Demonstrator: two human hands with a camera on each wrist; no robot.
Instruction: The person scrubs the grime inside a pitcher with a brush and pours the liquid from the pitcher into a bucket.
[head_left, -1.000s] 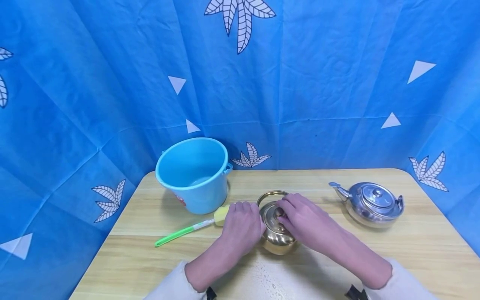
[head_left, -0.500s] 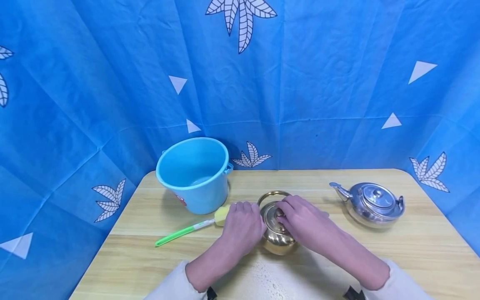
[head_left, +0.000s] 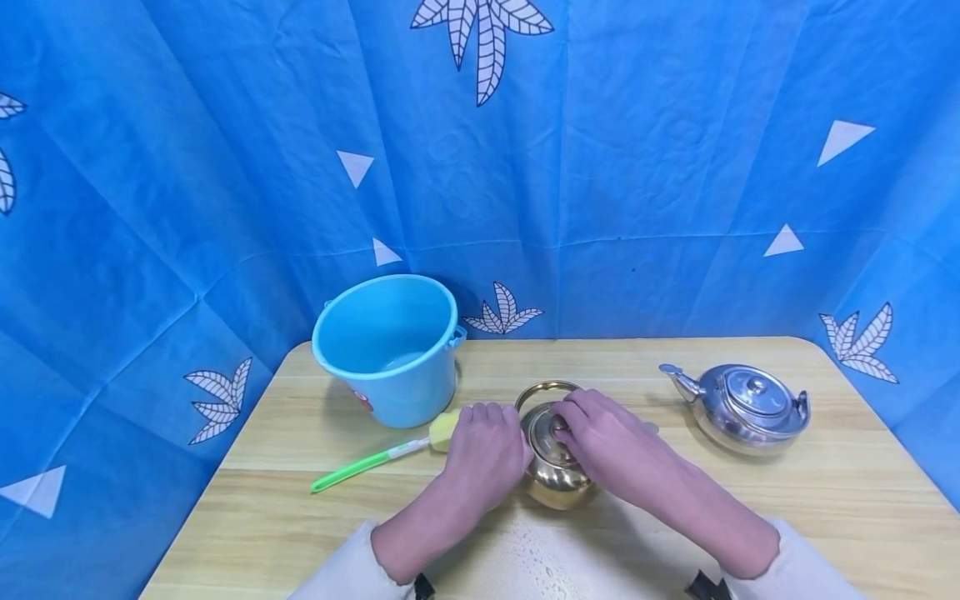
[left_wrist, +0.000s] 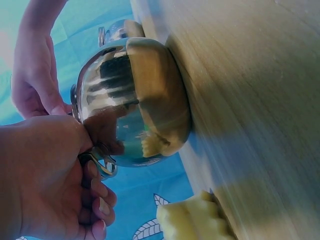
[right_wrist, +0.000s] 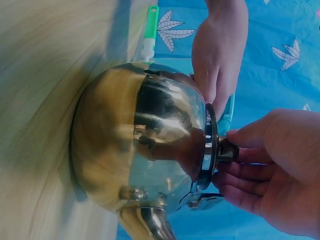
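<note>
A shiny gold-coloured metal teapot (head_left: pixel 558 485) stands upright on the table in front of me. My left hand (head_left: pixel 486 454) grips its handle (left_wrist: pixel 106 167) on the left side, fingers curled round it in the left wrist view. With thumb and fingertips, my right hand (head_left: pixel 611 442) pinches the dark knob (right_wrist: pixel 228 150) of the lid (right_wrist: pixel 210 145). The lid sits on top of the pot. In the right wrist view the spout (right_wrist: pixel 147 222) points away from the left hand. A gold ring-shaped bail (head_left: pixel 542 387) rises behind the lid.
A yellow sponge brush (head_left: pixel 442 431) with a green handle (head_left: pixel 348 473) lies left of the left hand. Behind it stands a light-blue bucket (head_left: pixel 405 387). A silver teapot (head_left: pixel 746 412) stands at the right. Water drops wet the table (head_left: pixel 547 575) in front.
The right wrist has shifted very slightly left. Both hands keep their hold, and the teapot and lid stand as before.
</note>
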